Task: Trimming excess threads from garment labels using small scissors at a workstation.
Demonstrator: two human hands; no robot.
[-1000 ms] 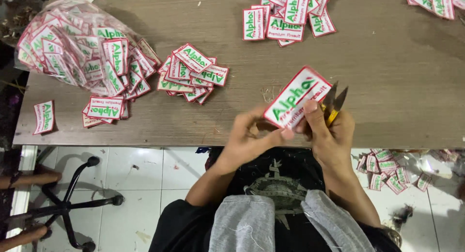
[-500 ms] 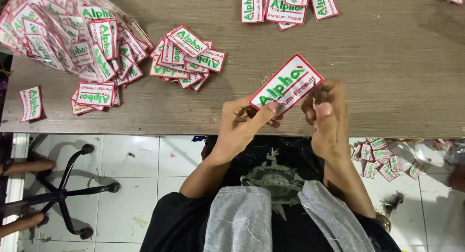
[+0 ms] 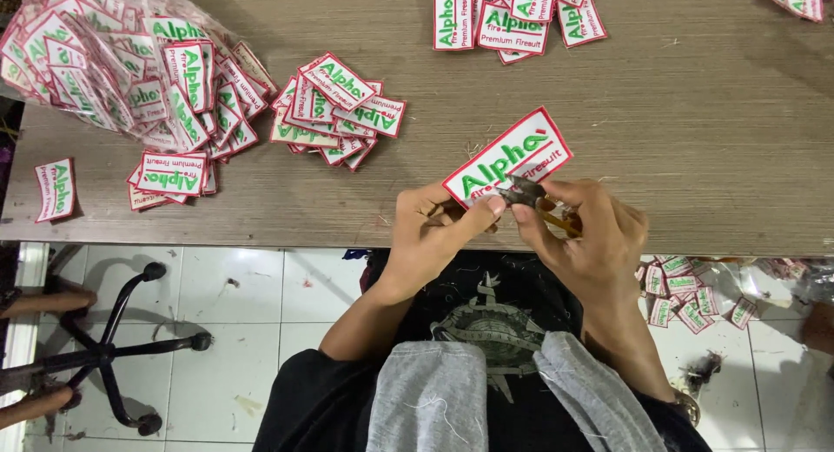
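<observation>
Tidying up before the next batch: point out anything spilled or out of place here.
Patches on the floor lie scattered under the table's right end, beside a dark clump of thread scraps. One stray patch sits alone near the table's left edge, away from the piles.

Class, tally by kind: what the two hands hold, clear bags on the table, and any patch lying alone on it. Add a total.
White red-bordered embroidered patch, in left hand: 1
Small metal yellow-handled snips, in right hand: 1
Clear plastic bag of patches: 1
Lone patch, table left end: 1
Total: 4
</observation>
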